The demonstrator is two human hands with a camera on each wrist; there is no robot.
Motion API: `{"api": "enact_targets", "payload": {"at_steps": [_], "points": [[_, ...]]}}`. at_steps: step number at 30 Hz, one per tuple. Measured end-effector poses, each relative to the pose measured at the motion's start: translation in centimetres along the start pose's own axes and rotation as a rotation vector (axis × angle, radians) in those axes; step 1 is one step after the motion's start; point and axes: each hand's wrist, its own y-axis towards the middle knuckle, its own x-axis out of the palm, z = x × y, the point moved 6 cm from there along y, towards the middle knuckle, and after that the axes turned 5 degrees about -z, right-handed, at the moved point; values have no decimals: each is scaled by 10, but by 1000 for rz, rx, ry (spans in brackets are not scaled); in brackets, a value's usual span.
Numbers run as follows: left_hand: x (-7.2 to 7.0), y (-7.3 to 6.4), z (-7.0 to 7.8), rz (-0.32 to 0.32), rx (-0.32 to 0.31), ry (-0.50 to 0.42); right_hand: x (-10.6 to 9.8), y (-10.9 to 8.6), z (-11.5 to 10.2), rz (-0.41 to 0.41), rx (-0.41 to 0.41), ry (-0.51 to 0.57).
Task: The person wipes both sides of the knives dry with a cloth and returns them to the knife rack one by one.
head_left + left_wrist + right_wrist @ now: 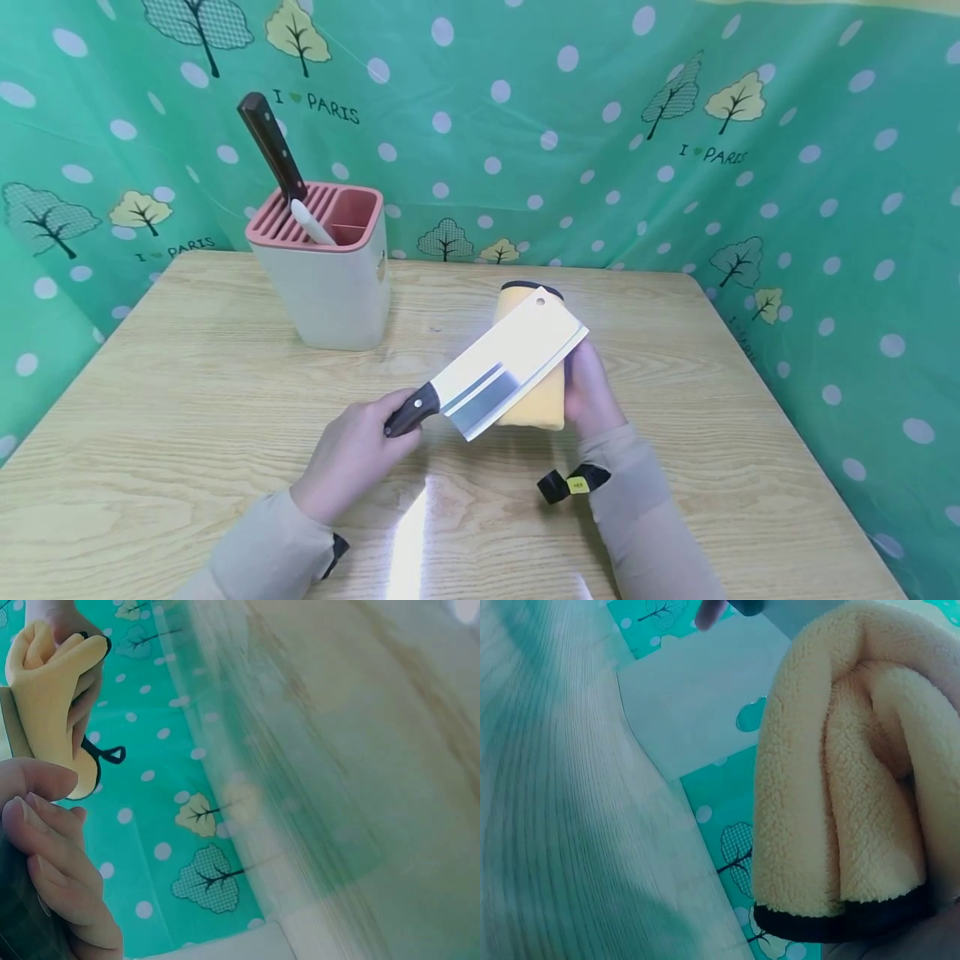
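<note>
My left hand (367,450) grips the dark riveted handle of a cleaver (517,358), its broad shiny blade slanting up to the right. Behind the blade, my right hand (588,383) holds a folded yellow fleece towel (536,408) with black edging. The blade overlaps the towel in the head view. In the left wrist view, fingers (60,855) curl round the handle, and the towel (45,690) shows beyond them with right-hand fingers along it. Soft folds of the towel (802,772) fill much of the right wrist view.
A white knife block (330,300) with a pink slotted top stands at the back left. In its slots sit a dark-handled knife (272,146) and a white-handled tool (311,223). The wooden table (187,400) meets a green dotted curtain (465,125) behind and at the sides.
</note>
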Motion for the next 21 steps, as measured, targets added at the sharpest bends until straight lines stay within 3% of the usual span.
{"api": "enact_targets", "payload": {"at_steps": [12,21], "points": [[2,5,4,-26,7,18,5,-4,2,-10,-25,-40],[2,6,4,-27,-10,14,10,-6,13,-15,47,-29]]}}
